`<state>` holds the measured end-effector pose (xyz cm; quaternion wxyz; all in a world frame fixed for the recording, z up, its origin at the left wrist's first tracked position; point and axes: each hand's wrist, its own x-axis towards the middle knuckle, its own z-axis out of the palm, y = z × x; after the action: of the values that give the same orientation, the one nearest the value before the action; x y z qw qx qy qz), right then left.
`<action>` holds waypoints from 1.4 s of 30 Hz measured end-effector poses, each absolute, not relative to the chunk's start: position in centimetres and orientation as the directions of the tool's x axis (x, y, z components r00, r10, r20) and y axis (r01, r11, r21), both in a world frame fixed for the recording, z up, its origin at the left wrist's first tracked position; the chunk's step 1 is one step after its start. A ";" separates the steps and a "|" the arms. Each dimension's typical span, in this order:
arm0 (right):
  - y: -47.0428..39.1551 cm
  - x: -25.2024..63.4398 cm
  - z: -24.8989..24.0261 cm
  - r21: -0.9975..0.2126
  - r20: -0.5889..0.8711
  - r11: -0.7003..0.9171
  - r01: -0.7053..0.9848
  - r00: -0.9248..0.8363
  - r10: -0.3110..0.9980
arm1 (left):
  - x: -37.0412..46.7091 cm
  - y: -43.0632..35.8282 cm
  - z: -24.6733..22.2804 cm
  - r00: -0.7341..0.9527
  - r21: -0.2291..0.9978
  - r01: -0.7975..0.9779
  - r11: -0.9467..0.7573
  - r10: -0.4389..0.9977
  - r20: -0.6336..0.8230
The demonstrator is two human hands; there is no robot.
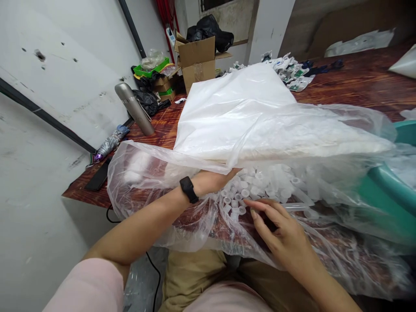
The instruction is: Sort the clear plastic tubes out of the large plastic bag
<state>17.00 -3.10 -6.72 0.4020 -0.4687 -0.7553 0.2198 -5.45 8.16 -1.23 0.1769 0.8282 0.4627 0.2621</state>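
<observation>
White plastic caps [255, 190], semi-transp., hollow, round-rimmed, piled by R hand [284, 232].

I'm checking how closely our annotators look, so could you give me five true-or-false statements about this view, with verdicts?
1. A black watch is worn on the left wrist. True.
2. The right hand is inside the cardboard box. False: the right hand is beside the small translucent pieces, and the cardboard box is farther back.
3. The left hand is partly hidden by plastic film. True.
4. The basin at the picture's right edge is red. False: the basin is teal.
5. A grey flask is on the wood-patterned table. True.
</observation>
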 end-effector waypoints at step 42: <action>-8.8 14.7 -3.4 -0.860 0.294 0.335 0.384 -0.163 0.942 | -0.7 -7.9 -2.2 -0.127 0.828 -0.547 0.124 0.965 -0.228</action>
<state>14.66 -8.78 -3.36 0.4346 -0.4793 -0.6918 0.3207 -0.72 -7.93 -2.18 0.6144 0.2435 0.4297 0.6153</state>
